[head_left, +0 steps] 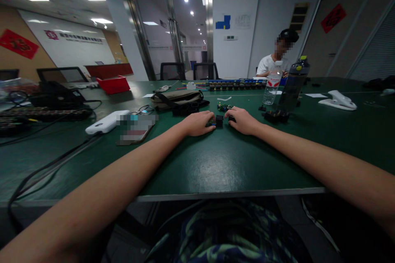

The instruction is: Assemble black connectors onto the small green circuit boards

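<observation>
Fingers of left hand [197, 124], curled at small black block [219, 121] on table [212, 172]; fingers of right hand [245, 121], bent over dark piece [231, 119]; grip of either, cannot tell. Status: seemingly unfinished, block and green parts [222, 107] lying apart; portion done, unclear. Forearms [145, 156]: extended, converging.

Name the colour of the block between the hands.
The block is black, shown best in the head view.
</observation>
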Motion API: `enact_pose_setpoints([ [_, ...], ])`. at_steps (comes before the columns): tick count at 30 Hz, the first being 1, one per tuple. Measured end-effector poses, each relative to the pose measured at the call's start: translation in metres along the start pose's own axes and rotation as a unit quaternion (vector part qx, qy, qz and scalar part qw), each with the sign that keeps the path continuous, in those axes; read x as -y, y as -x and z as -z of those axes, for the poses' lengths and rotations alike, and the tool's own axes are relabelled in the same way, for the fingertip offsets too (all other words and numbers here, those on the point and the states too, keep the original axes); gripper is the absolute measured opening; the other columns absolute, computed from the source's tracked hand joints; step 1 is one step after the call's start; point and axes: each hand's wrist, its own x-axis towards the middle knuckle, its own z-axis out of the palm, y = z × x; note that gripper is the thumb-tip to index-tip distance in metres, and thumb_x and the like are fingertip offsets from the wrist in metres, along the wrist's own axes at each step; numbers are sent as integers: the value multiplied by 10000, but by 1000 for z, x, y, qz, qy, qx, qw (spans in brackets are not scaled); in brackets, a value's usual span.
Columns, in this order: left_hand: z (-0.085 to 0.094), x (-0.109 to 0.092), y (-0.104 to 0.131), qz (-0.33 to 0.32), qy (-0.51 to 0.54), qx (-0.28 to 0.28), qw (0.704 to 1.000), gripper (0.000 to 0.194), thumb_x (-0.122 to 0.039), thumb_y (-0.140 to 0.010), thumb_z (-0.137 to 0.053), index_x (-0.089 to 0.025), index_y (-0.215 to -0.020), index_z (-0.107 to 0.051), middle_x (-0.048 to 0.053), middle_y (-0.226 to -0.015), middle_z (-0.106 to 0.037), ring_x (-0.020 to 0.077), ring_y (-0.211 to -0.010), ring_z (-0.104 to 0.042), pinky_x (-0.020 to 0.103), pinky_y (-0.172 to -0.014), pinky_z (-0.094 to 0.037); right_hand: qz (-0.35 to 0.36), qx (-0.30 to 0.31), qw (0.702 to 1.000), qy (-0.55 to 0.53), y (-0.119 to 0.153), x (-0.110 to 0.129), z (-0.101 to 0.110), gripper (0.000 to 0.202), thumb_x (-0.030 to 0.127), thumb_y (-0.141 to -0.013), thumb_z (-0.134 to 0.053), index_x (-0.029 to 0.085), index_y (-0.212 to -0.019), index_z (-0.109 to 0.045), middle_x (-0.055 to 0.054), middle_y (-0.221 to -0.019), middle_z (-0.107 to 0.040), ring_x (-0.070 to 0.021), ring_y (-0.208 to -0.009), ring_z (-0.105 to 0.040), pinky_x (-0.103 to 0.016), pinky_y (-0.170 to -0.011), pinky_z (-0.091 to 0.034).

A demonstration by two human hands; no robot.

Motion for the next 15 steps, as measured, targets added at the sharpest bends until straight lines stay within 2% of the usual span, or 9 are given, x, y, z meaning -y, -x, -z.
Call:
enact_pose_setpoints([
  [4, 1, 0, 1, -1, 6, -9, 1000, 346, -431, -913, -541, -199, -1167, -510, 80, -1143, -655, 233, -1029, -654, 327, -863, -498, 95, -88, 990, -64, 0, 0, 0, 269, 52, -806, -530, 168, -1000, -676, -100, -1025, -642, -229, -977, -624, -386, -915, -497],
  [7, 2, -1, 1, -5, 18, -10, 1000, 332, -418, -909, -551, -204, -1156, -494, 73, -1133, -653, 231, -1014, -655, 326, -847, -501, 164, -119, 975, -90, 1, 4, 2, 278, 34, -777, -513, 168, -958, -677, -97, -1023, -632, -223, -986, -617, -376, -912, -502],
  [11, 2, -2, 2, -18, 24, -11, 999, 306, -397, -917, -533, -214, -1159, -492, 69, -1119, -635, 228, -1015, -649, 329, -852, -500, 214, -108, 965, -107, 1, 8, 1, 336, 4, -728, -502, 173, -957, -679, -92, -1040, -638, -212, -990, -620, -372, -923, -507],
  [15, 1, -1, 2, -29, 20, -16, 999, 327, -390, -928, -515, -230, -1211, -480, 65, -1125, -612, 231, -1043, -637, 337, -877, -495, 221, -74, 966, -108, -1, 5, -6, 444, -22, -686, -511, 182, -1039, -686, -88, -1079, -649, -212, -1023, -624, -387, -949, -510],
])
